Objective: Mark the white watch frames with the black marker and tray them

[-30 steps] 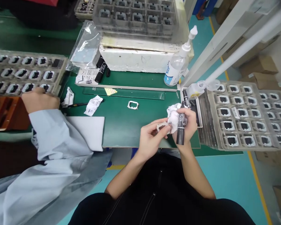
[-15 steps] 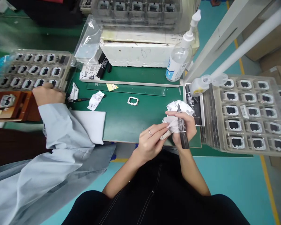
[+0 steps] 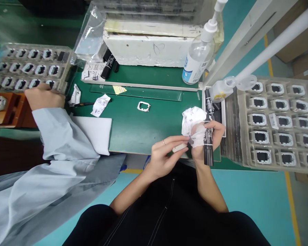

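Observation:
My left hand [image 3: 166, 153] pinches a small pale frame part [image 3: 179, 148] over the near edge of the green mat [image 3: 143, 126]. My right hand [image 3: 206, 136] is closed on a crumpled white wipe [image 3: 192, 123] and a black marker [image 3: 208, 143], which points down past my palm. The wipe presses against the part between my two hands. Another small grey frame [image 3: 143, 106] lies alone on the mat further out.
A co-worker's hand [image 3: 43, 97] in a light blue sleeve rests by a tray of parts [image 3: 28, 66] at the left. Another parts tray [image 3: 279, 123] sits at the right. A pump bottle [image 3: 199, 58], foam block [image 3: 146, 49], markers [image 3: 107, 68] and paper scraps [image 3: 100, 104] lie behind.
The view has shifted slightly. My hands stayed together with the wipe on the part; the marker swung to point straighter down, and the part turned edge-on in my left fingers.

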The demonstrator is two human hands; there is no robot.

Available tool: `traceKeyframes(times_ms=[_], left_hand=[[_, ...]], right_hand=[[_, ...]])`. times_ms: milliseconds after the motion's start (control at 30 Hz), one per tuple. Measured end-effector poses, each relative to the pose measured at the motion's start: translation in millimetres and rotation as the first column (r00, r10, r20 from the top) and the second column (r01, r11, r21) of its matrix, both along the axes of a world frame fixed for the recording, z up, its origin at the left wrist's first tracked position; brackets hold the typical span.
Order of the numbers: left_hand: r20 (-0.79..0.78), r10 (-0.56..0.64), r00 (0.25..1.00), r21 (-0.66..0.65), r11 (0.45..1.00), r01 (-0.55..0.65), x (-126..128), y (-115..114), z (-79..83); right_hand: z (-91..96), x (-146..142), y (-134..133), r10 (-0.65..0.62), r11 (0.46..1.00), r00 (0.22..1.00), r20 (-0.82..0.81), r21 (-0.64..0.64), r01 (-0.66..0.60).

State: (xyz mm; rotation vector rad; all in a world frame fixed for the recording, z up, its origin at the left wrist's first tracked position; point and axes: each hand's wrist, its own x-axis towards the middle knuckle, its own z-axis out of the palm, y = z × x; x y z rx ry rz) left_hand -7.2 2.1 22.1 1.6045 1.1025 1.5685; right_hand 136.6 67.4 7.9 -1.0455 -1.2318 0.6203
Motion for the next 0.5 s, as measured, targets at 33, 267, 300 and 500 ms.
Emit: traceKeyframes(times_ms=[33,267,300,500], left_hand=[[0.066,0.01,0.998,-0.083,0.997,-0.004,-1.4,1.5,1.6],[0.378,0.101,0.92,-0.391,0.918,0.06,-11.7,25.4,-2.4],[0.382,0.107,0.918,-0.407,0.911,0.063,-12.2,27.4,-4.5],[0.373,0.082,0.924,-0.455,0.884,0.105,-12.6,29.0,-13.1]], right_hand=[[-0.4,2.2,-0.8,-0.02,1.0,1.0,0.014,-0.005,0.02],[0.3,-1.7,-6.8,-0.144,0.989,0.984,0.103,0.059,0.138],[-1.3,-3.8,-7.1,-0.176,0.983,0.978,0.116,0.076,0.168],[-23.8,-0.7,-9.9,-0.125,0.989,0.973,0.192,0.104,0.106]])
